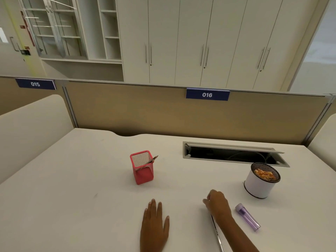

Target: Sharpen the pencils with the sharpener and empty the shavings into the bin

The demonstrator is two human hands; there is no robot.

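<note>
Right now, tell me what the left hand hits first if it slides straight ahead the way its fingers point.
Probably the red mesh pencil cup; the left hand lies flat, fingers pointing roughly at it, bare desk between.

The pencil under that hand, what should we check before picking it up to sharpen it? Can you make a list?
1. Pencil within reach: ok, it lies on the desk partly under the right hand.
2. Right hand's grip on it: cannot tell, fingers are curled but the hold is hidden.
3. Left hand free to help: ok, flat on the desk, holding nothing.
4. Purple sharpener nearby: ok, lying on its side beside the right wrist.
5. Bin ready for shavings: ok, upright, open, some shavings already inside.
6. Red holder has room: ok, only one pencil leans in it.
</note>
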